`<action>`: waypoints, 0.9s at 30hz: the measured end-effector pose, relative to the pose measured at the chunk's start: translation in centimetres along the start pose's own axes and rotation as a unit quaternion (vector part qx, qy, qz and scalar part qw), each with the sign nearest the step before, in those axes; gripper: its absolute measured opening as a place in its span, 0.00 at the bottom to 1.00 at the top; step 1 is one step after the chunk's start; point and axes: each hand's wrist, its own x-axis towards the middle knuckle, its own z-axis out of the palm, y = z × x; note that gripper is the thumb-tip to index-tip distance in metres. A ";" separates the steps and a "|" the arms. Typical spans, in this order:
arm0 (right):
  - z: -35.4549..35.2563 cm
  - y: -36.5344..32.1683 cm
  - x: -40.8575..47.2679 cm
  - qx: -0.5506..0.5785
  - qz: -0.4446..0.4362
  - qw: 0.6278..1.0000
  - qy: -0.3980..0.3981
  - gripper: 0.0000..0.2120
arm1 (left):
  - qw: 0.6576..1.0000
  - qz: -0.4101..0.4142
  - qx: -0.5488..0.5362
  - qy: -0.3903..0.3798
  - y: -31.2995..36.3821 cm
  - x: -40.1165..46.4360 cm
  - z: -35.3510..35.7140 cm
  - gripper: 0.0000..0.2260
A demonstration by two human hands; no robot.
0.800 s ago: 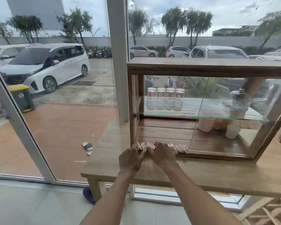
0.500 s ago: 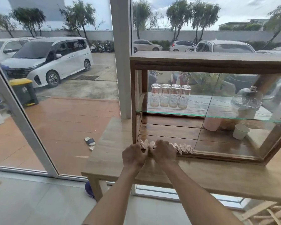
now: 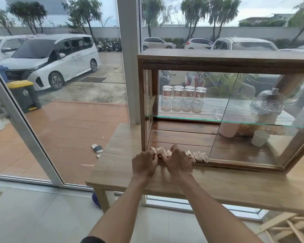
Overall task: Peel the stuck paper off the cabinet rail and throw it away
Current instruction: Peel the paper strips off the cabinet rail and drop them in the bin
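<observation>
A crumpled strip of pale pink-beige paper [image 3: 198, 156] lies along the bottom front rail [image 3: 235, 163] of a wood and glass cabinet [image 3: 218, 60]. The strip runs from the cabinet's left post to about a third of the way along the rail. My left hand [image 3: 144, 163] and my right hand [image 3: 178, 163] sit side by side at the strip's left part, fingers curled onto the paper. Both hands pinch it, and they hide the paper under them. The strip's right end shows free of my hands.
The cabinet stands on a wooden bench [image 3: 218, 186] by a glass wall. Inside it are several upturned glasses [image 3: 182, 99], a glass jar [image 3: 267, 106], a pink cup [image 3: 228, 130] and a white cup [image 3: 260, 137]. Wooden slats [image 3: 288, 227] lie on the floor at the right.
My hands have drawn close together on the strip's left part and closed tighter on the paper. The view has shifted slightly, so the cabinet sits further right.
</observation>
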 end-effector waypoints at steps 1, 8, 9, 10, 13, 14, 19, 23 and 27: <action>0.1 0.1 0.1 -0.001 0.008 1.000 -0.005 0.22 | 1.000 0.004 -0.001 0.001 0.0 -0.1 0.0 0.08; 0.4 0.1 0.4 -0.008 0.019 1.000 -0.023 0.17 | 1.000 0.016 -0.021 0.010 -0.7 -0.5 -0.1 0.07; 0.4 0.0 0.3 -0.002 0.023 0.999 -0.026 0.16 | 0.999 0.019 -0.025 0.012 -0.8 -0.5 -0.1 0.07; 0.3 -0.1 0.3 0.003 0.027 0.999 -0.028 0.16 | 0.999 0.023 -0.029 0.014 -1.0 -0.6 -0.2 0.07; 0.1 -0.4 -0.2 0.010 0.034 0.999 -0.028 0.14 | 0.998 0.032 -0.039 0.022 -1.2 -1.0 -0.4 0.06; -0.1 -0.4 -0.5 0.015 0.030 0.999 -0.025 0.13 | 0.998 0.036 -0.039 0.026 -1.3 -1.2 -0.5 0.06; -0.3 0.2 -2.2 0.050 0.011 0.999 -0.007 0.10 | 0.997 0.046 -0.037 0.047 -1.9 -2.7 -1.3 0.06; 0.0 0.7 -3.8 0.083 -0.005 0.997 -0.001 0.09 | 0.997 0.026 -0.050 0.056 -2.7 -4.4 -1.9 0.08; 0.7 0.6 -5.9 0.109 -0.011 0.994 0.008 0.10 | 0.996 0.013 -0.062 0.068 -3.8 -6.4 -2.5 0.06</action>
